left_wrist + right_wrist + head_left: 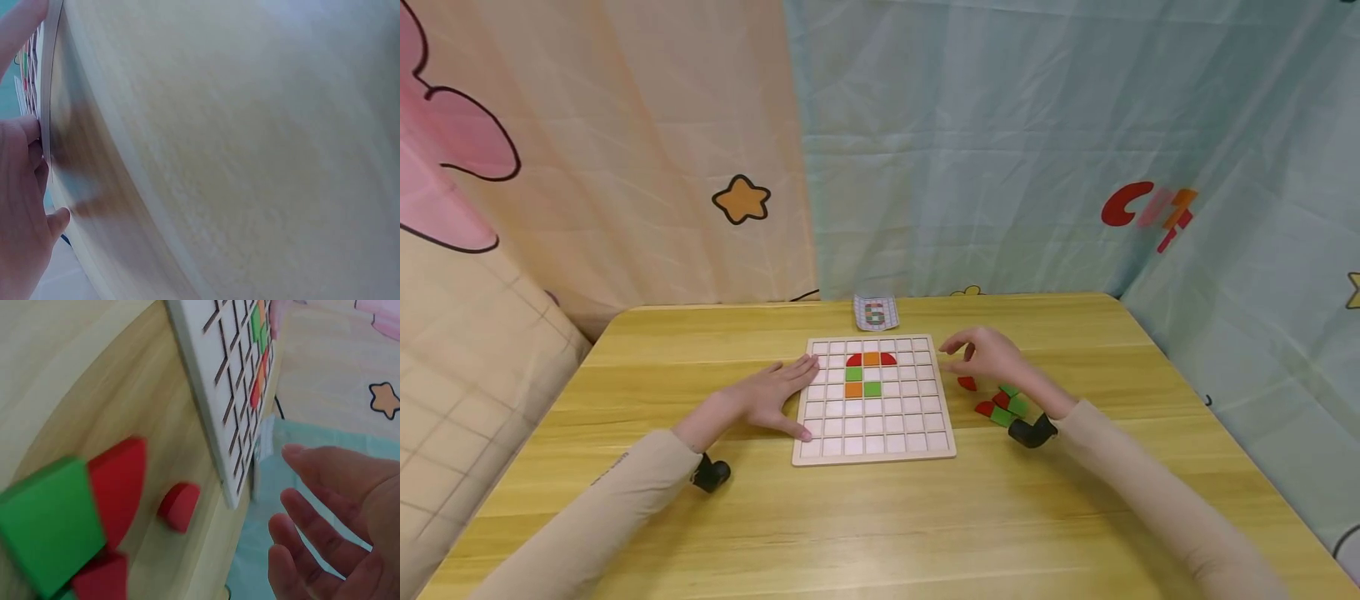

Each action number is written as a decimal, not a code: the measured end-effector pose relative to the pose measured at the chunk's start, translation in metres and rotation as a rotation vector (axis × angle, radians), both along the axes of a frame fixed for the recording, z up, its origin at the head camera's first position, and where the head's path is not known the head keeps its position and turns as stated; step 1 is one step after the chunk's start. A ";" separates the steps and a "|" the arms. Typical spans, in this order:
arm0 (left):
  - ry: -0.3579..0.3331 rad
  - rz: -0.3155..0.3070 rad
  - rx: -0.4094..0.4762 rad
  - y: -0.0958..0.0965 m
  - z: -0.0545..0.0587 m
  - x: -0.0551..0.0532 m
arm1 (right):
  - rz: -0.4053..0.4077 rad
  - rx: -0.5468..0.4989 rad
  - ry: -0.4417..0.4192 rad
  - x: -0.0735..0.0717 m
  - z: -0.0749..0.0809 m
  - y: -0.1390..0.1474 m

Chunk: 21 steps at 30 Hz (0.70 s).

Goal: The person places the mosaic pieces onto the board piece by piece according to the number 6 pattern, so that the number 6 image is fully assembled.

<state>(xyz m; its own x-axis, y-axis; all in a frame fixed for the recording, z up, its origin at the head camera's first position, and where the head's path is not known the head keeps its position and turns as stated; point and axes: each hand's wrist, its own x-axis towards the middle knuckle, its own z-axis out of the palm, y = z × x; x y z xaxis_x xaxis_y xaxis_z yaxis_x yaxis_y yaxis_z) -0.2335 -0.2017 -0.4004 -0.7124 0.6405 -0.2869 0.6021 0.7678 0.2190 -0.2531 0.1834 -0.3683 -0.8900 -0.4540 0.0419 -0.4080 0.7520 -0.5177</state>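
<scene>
A square wooden grid board (874,425) lies on the table. Set in its cells are red rounded pieces (888,359), orange squares (871,358) and green squares (853,374). My left hand (775,395) rests on the board's left edge, fingers and thumb spread. Just off the board's right edge hovers my right hand (988,357), thumb and fingers apart with nothing between them. Near it lies a single red rounded piece (180,506). Closer to the right wrist, a small cluster holds green squares (53,525) and red pieces (122,487).
Behind the board is a small paper card (876,313) with a colored figure 6 on a grid. The wooden table (880,525) ends at patterned curtains (985,150) at the back and sides. Each wrist wears a black camera mount (1032,431).
</scene>
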 end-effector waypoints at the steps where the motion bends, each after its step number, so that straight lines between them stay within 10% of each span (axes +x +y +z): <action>1: -0.001 0.001 0.000 0.000 0.000 0.000 | 0.011 0.001 0.003 0.000 -0.001 0.003; 21: -0.002 -0.003 -0.006 -0.001 0.002 0.000 | 0.267 0.112 -0.052 0.001 -0.021 0.034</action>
<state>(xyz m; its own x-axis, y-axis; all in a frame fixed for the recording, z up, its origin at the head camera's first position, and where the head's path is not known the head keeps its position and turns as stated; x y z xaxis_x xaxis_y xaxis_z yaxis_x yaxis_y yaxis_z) -0.2335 -0.2023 -0.3989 -0.7099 0.6406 -0.2926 0.6037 0.7675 0.2156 -0.2518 0.2179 -0.3893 -0.7382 -0.6715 -0.0645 -0.5741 0.6755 -0.4627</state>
